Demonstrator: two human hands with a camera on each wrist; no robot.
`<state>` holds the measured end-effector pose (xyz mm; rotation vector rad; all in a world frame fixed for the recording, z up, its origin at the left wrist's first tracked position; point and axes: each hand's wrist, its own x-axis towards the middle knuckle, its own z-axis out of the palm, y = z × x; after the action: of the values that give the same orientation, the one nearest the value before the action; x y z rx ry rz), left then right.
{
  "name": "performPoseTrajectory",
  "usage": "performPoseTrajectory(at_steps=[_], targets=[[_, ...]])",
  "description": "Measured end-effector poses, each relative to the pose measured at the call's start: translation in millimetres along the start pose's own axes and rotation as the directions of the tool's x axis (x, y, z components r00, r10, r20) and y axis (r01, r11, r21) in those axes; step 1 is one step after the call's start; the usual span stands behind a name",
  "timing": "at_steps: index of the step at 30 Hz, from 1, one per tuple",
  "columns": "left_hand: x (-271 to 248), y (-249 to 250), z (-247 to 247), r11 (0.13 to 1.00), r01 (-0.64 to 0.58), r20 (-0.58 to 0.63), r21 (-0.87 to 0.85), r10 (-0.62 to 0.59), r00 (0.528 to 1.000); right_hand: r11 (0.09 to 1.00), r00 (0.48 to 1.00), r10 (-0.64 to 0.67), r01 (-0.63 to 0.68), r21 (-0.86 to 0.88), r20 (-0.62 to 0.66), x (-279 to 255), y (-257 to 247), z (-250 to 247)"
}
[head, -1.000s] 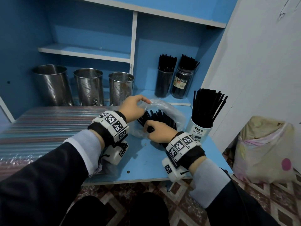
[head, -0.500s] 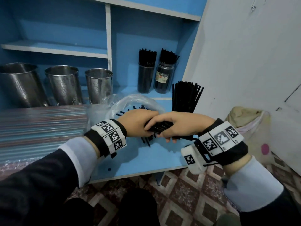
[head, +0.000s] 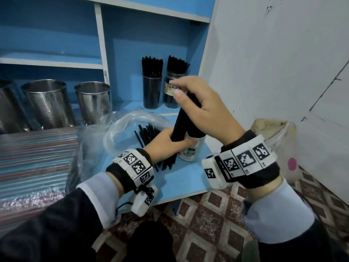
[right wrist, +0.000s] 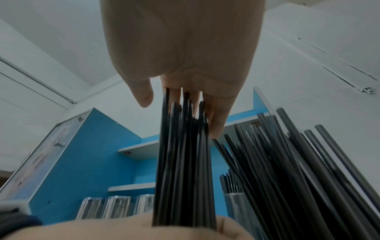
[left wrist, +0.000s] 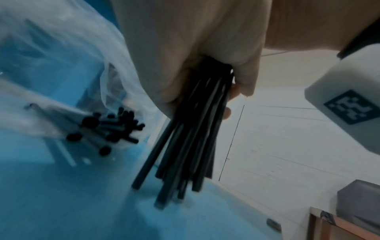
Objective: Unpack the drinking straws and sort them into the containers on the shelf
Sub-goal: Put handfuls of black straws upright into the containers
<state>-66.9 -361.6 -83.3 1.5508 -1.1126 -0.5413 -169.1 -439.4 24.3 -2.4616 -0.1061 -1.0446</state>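
Note:
A bundle of black straws [head: 181, 121] stands almost upright, tilted, on the blue shelf top [head: 185, 182]. My left hand [head: 166, 144] grips its lower part, and its ends fan out below the fist [left wrist: 189, 138]. My right hand [head: 200, 106] is curled over the bundle's top end, thumb on one side and fingers on the other [right wrist: 183, 162]. Just behind stands a white cup [head: 190, 154] full of black straws [right wrist: 287, 162]. To the left lies the opened clear plastic bag [head: 120, 125] with more black straws [head: 147, 132] in it.
Three perforated steel containers [head: 47, 103] stand at the back left. Two dark jars of black straws [head: 152, 91] stand in the right compartment. Wrapped packs of coloured straws [head: 37, 154] lie at left. A white wall and a sack [head: 273, 148] are on the right.
The bundle came out of the bag and swung from lying flat to nearly upright beside the white cup. My right hand rose to its top while my left stayed low on it.

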Motion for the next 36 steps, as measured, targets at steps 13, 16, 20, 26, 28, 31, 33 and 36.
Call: performPoseTrajectory(at_steps=[13,16,20,26,28,31,33,36], targets=[[-1,1,18,1.0,-0.019,-0.053,-0.001,0.019,0.998,0.979,0.981,0.18,-0.186,0.086,0.072,-26,17,7],[-2,18,13,0.985,-0.167,0.042,0.047,0.165,0.985,0.925,0.936,0.34,-0.351,0.147,0.093,-33,21,2],[2,32,18,0.964,-0.243,0.138,0.112,0.227,0.964,0.911,0.923,0.35,-0.375,0.174,0.161,-40,26,2],[16,24,35,0.961,-0.276,-0.385,-0.01,0.251,0.888,0.917,0.945,0.315,-0.279,0.285,-0.09,-26,35,-24],[23,17,40,0.963,-0.253,-0.49,0.095,0.267,0.83,0.911,0.931,0.327,-0.264,0.318,-0.162,-18,41,-39],[38,6,40,0.991,-0.105,-0.414,0.085,0.131,0.901,0.895,0.915,0.359,-0.281,0.345,-0.186,-8,51,-55],[47,0,37,0.999,-0.014,-0.314,0.049,0.029,0.949,0.9,0.91,0.37,-0.302,0.314,-0.186,-4,57,-59],[55,-6,34,0.999,0.039,-0.249,-0.009,-0.04,0.968,0.904,0.912,0.381,-0.333,0.268,-0.153,1,66,-57]])
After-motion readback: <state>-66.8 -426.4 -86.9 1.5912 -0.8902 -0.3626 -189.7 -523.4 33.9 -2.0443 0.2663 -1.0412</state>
